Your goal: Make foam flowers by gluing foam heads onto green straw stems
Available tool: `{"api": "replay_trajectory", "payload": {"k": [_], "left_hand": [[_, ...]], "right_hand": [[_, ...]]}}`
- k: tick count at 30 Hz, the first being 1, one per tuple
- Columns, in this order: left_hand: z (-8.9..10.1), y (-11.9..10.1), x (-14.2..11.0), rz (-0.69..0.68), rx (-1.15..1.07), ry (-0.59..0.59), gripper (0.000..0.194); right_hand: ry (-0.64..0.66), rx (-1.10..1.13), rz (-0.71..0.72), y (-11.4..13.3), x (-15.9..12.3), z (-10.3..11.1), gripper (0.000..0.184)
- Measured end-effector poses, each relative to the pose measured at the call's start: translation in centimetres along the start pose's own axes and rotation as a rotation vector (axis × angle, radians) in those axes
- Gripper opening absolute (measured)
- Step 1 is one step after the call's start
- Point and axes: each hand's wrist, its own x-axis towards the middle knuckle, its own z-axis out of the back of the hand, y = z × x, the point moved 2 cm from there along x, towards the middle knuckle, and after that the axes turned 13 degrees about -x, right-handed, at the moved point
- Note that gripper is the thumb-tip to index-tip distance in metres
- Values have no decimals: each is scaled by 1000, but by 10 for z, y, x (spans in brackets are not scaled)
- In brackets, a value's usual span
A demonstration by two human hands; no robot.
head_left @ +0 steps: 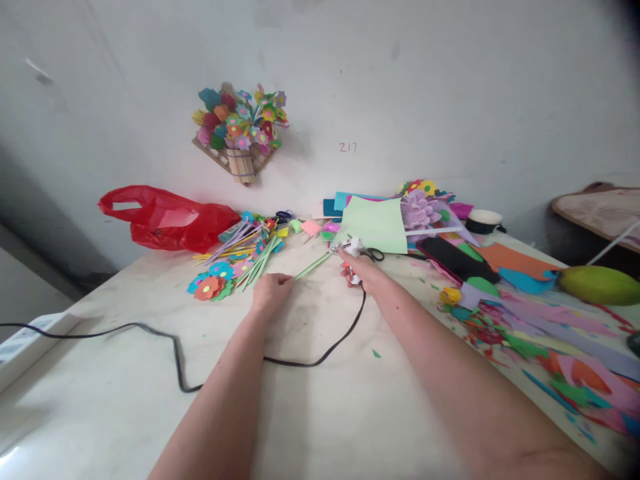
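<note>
My left hand [273,291] is closed on the near end of a pale green stick [313,265], which slants up and to the right above the table. My right hand [359,267] grips a white hot glue gun [354,247], whose black cord [356,327] trails down and left across the table. The gun's metal front end is at the stick's far end; whether they touch is too small to tell. Left of my left hand lie more green sticks [261,263] and several foam flowers [210,287]. A sheet of light green paper [375,223] lies behind the gun.
A red plastic bag [165,223] sits at the back left. Black-handled scissors [374,254] and a dark phone [457,260] lie right of the gun. Coloured scraps [565,347] cover the right side, near a green-yellow oval object [600,285]. A flower basket [241,163] hangs on the wall.
</note>
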Motion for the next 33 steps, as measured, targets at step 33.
{"api": "replay_trajectory", "payload": {"k": [33], "left_hand": [[0, 1, 2, -10, 23, -10, 29]], "right_hand": [[-28, -32, 34, -1, 1, -2, 34]]}}
